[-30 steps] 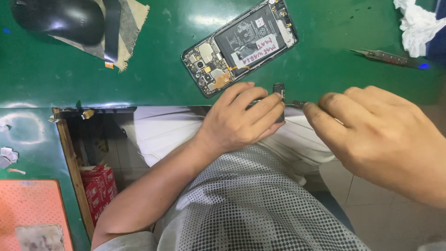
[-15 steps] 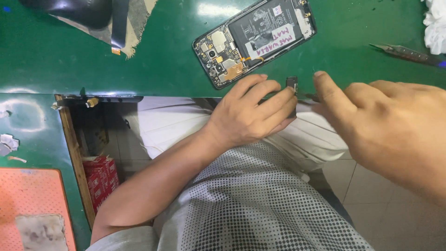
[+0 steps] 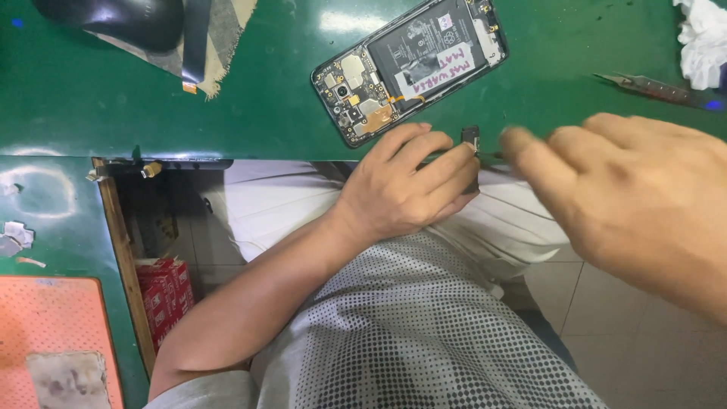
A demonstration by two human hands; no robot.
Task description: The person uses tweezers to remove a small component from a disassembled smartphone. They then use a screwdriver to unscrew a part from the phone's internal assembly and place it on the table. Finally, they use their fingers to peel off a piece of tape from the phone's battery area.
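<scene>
- Dark, small flat component (image 3: 470, 138) sitting at the near edge of the green work mat (image 3: 250, 113), standing roughly upright in view, long axis running away from the body toward the opened smartphone (image 3: 410, 68).
- Pinching that component between the fingertips (image 3: 454, 155) of the left hand (image 3: 401, 185), fingers curled close together, knuckles up, wrist resting over the lap.
- Hovering just to the right, the right hand (image 3: 636, 197), blurred; index finger (image 3: 522, 144) stretched toward the component, other fingers loosely bent; cannot tell whether anything thin is gripped in it, nor whether it is touching the part.
- Lying face down just beyond the left hand, the smartphone with back cover off, battery and circuit board exposed, long axis running diagonally from lower left to upper right, camera end nearer the left hand.
- Resting at the far right of the mat, metal tweezers (image 3: 651, 87), tips pointing left, beside crumpled white tissue (image 3: 704, 38).
- Sitting at the top left, a black computer mouse (image 3: 113, 19) on a frayed cloth pad (image 3: 219, 38).
- Showing at the lower left, an orange mat (image 3: 53, 333).
</scene>
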